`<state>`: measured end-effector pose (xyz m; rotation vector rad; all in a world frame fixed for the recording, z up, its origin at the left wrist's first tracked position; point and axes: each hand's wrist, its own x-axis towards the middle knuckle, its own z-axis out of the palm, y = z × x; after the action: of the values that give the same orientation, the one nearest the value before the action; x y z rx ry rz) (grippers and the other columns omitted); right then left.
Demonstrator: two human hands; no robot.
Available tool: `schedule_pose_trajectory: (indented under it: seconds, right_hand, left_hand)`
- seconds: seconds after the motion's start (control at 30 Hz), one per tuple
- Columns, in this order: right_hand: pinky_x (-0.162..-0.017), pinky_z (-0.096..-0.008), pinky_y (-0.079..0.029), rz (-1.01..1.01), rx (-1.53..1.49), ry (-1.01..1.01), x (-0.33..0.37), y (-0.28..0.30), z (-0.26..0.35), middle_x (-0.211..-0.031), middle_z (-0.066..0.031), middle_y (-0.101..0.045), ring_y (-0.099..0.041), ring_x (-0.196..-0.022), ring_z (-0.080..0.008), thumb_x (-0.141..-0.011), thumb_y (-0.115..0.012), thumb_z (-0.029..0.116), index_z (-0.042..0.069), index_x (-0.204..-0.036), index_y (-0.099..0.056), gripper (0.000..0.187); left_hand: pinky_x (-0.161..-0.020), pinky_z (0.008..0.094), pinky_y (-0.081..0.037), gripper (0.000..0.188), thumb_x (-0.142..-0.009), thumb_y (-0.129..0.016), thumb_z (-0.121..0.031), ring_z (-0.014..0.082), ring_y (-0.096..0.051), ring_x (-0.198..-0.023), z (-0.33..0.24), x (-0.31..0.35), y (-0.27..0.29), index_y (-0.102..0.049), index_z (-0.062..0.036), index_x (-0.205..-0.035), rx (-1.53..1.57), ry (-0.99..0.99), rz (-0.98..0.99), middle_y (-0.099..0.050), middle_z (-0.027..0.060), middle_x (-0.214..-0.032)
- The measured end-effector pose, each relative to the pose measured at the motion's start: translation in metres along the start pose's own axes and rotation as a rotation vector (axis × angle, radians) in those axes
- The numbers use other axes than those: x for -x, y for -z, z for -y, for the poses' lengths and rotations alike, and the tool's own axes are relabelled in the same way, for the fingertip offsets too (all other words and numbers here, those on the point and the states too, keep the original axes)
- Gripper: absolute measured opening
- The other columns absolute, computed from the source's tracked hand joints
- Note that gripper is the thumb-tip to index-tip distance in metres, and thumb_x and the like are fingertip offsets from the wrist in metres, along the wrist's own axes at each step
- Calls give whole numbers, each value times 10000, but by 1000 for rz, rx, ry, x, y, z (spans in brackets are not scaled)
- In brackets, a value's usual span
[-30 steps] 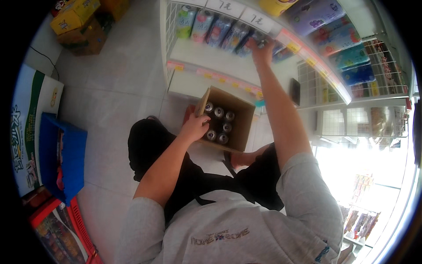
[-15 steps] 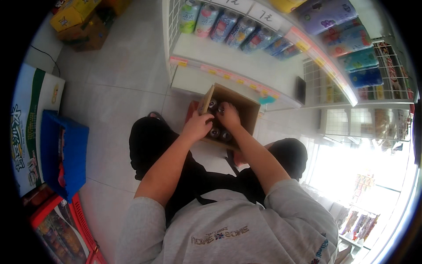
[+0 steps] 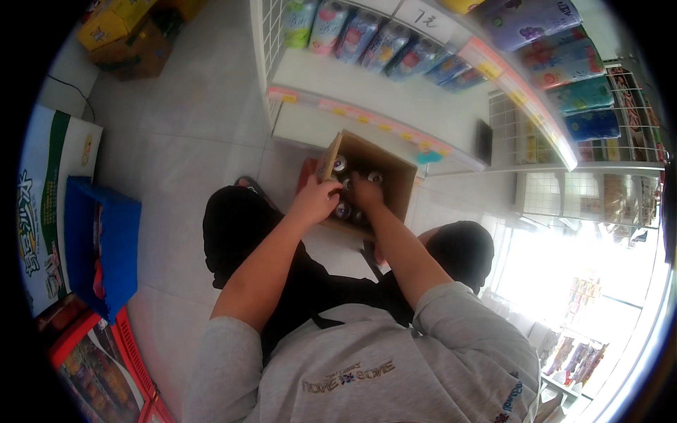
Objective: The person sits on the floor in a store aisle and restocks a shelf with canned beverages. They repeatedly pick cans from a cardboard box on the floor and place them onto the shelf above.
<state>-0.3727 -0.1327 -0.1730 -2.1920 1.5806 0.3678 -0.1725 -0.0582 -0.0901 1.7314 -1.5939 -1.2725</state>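
A brown cardboard box [image 3: 403, 190] stands on the floor between my knees, its top open, with several drink cans inside. My left hand [image 3: 317, 200] is closed over the box's left wall, fingers curled at the rim. Reaching down into the box, my right hand [image 3: 367, 191] has its fingers bent around the top of a can [image 3: 347, 183] in the middle; the fingertips are partly hidden. One can [image 3: 340, 163] shows in the far left corner, another [image 3: 375, 177] just beyond my right hand, and another [image 3: 343, 210] at the near side.
A white shelf [image 3: 331, 77] ahead carries a row of coloured cans [image 3: 360, 37]. Packs of tissue [image 3: 564, 63] hang at the upper right. To my left stand a blue bin [image 3: 120, 247] and a red-framed case [image 3: 130, 366]. Cartons [image 3: 130, 53] are stacked at the far left.
My right hand has shifted slightly nearer and lower within the box, uncovering a can at its far right. The cans sit a little differently. My left hand stays at the box wall.
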Motion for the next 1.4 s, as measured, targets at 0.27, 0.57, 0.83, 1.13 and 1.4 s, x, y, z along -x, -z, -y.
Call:
schedule_pose_trajectory:
  seconds: [0.27, 0.57, 0.83, 1.13, 1.4]
  right_hand:
    - [-802, -504, -576, -37, -35, -33, 2, -9, 4, -1190, -179, -642, -687, -1014, -370, -830, -709, 252, 193, -1304, -519, 513]
    - [-764, -487, -583, 46, 178, 128, -7, -17, -5, -1188, -173, -604, -694, -987, -357, -924, -559, 182, 157, -1268, -543, 345]
    - [-874, -493, -538, -96, 66, 279, 50, 84, 14, -1151, -142, -625, -652, -1069, -359, -742, -764, 289, 136, -1318, -537, 638]
    - [-999, -370, -477, -725, -751, 433, 50, 193, -50, -1232, -165, -596, -609, -1111, -244, -782, -800, 195, 0, -1347, -489, 674]
    - [-912, -331, -527, -890, -727, 172, -6, 272, -75, -1252, -163, -594, -622, -1094, -212, -821, -803, 175, -25, -1405, -455, 708]
  left_hand:
    - [-973, 456, -511, 329, -909, -631, -290, 404, -630, -1093, 0, -3, 2, -673, -240, -1232, -40, 39, 26, -505, 235, -1336]
    - [-901, 437, -521, 328, -893, -668, -285, 399, -622, -998, 3, -6, -3, -677, -241, -1217, -64, -12, -15, -546, 215, -1158]
    - [-954, 455, -522, 336, -903, -648, -307, 408, -641, -1066, 9, -9, -8, -666, -231, -1231, -37, 0, -18, -514, 238, -1303]
    - [-930, 434, -523, 343, -893, -671, -284, 420, -623, -1006, 9, -13, -12, -675, -214, -1228, 4, -18, -36, -531, 252, -1196]
    - [-939, 442, -523, 349, -894, -656, -315, 414, -631, -1017, 2, -8, -6, -673, -241, -1235, -58, 20, -32, -542, 227, -1217]
